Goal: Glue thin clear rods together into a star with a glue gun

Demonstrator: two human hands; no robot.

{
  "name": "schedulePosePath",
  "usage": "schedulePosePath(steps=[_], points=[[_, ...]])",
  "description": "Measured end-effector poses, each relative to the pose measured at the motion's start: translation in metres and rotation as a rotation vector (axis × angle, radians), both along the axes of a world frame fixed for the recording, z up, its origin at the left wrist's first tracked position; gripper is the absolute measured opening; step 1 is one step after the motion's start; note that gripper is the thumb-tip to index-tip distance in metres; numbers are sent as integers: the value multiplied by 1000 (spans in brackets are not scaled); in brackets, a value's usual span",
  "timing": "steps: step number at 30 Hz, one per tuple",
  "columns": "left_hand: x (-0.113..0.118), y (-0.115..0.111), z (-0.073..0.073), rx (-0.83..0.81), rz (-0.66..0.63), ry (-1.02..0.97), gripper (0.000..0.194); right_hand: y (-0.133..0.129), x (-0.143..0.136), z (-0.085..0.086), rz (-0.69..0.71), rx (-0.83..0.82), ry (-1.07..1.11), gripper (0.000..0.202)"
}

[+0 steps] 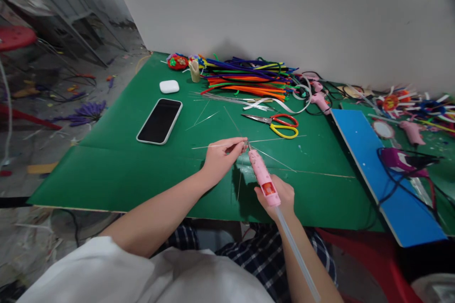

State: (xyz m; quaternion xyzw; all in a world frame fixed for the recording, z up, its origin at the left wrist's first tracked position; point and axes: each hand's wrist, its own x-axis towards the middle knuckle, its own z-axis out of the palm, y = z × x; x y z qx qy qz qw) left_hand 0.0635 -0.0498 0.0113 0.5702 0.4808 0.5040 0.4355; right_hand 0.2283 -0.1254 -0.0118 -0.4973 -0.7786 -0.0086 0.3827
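My right hand (279, 194) is wrapped round a pink glue gun (260, 175), with a long clear glue stick (296, 251) poking out of its back end. The gun's nozzle meets the centre of several thin wires (280, 139) that spread out like a star. My left hand (224, 158) pinches these wires where they cross, just left of the nozzle. Scissors (280, 122) with one red and one yellow handle lie beyond the nozzle, slightly to the right. More loose thin wires (202, 120) rest on the green table beyond my left hand.
A phone (159, 121) and a white earbud case (169, 86) lie at the left. Coloured pipe cleaners (249, 78) are piled along the wall. On the right, a blue board (384, 175) borders more pink glue guns (412, 132) and tangled black cables.
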Motion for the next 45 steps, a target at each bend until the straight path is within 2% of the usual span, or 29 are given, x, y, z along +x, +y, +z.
schedulePosePath(steps=[14,27,37,45], points=[[-1,0,0,17,-5,22,24,1,-1,3,4,4,-2,21],[-2,1,1,-22,24,-70,25,1,0,2,-4,-20,-21,25],[-1,-1,-1,52,9,79,24,0,1,1,13,-5,-4,18],[-1,0,2,21,12,39,24,-1,1,0,-21,-77,-47,22]])
